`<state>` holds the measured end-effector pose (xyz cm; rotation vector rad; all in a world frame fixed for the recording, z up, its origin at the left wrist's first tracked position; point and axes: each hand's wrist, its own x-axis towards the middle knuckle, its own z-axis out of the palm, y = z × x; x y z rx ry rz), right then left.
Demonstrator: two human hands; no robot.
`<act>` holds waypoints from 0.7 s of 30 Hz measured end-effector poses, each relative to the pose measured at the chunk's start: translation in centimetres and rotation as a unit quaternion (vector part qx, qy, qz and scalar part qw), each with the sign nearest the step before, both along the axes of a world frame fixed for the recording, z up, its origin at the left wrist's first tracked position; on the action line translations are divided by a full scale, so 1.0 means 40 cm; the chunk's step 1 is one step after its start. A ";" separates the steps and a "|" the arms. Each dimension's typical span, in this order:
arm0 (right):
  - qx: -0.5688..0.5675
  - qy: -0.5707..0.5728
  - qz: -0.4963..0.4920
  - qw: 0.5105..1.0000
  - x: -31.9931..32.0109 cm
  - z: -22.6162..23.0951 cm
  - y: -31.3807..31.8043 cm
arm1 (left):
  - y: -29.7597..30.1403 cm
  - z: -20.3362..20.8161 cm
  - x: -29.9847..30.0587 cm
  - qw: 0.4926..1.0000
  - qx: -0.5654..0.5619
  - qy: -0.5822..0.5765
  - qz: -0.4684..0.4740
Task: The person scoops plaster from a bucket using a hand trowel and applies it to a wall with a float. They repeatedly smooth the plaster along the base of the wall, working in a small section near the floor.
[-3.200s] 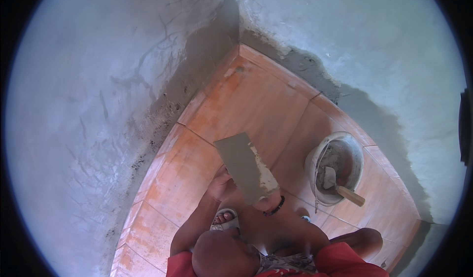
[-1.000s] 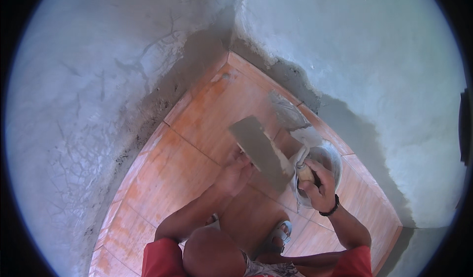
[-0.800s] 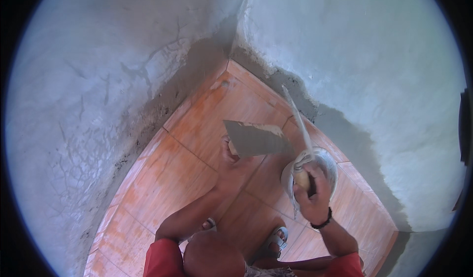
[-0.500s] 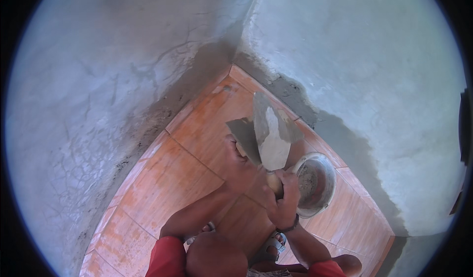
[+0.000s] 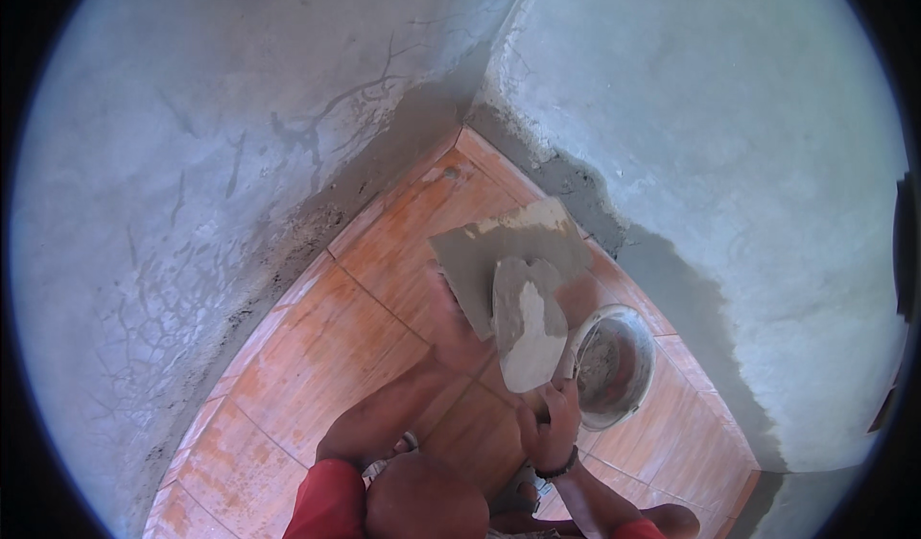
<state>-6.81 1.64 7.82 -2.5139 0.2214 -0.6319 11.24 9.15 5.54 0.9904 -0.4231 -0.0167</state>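
My left hand (image 5: 459, 323), slightly blurred, grips a flat rectangular mortar board (image 5: 470, 251) from below; most of its fingers are hidden under it. Grey mortar coats the top of the board, with a paler strip along its far edge. My right hand (image 5: 552, 429) is closed around the handle of a trowel (image 5: 530, 333). The trowel's broad blade overlaps the near part of the board, and wet grey smears and a pale patch mark its face. Whether blade and board touch, I cannot tell.
A round bucket (image 5: 616, 366) with grey mortar inside stands just right of my right hand. Orange wood-look tiles (image 5: 374, 347) cover the floor. Two grey plastered walls (image 5: 767, 203) meet in the corner ahead, with darker damp bands along their bases and cracks on the left one.
The trowel has come back toward me, its blade now lower over the board. The board has turned flatter, so more of its mortar-coated top shows.
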 end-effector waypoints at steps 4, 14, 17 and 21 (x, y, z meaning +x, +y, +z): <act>0.010 -0.001 0.010 1.000 -0.019 -0.002 -0.001 | 0.003 -0.017 0.009 0.996 0.056 -0.060 0.037; 0.168 0.060 0.213 0.961 -0.075 0.033 -0.083 | 0.047 -0.074 0.049 0.985 0.166 0.042 0.000; 0.584 0.034 0.207 0.784 -0.012 0.068 -0.058 | 0.034 -0.061 0.042 0.993 0.116 0.001 -0.016; 0.703 0.072 0.199 0.679 0.079 0.092 -0.035 | 0.027 -0.071 0.024 0.995 0.096 -0.018 -0.007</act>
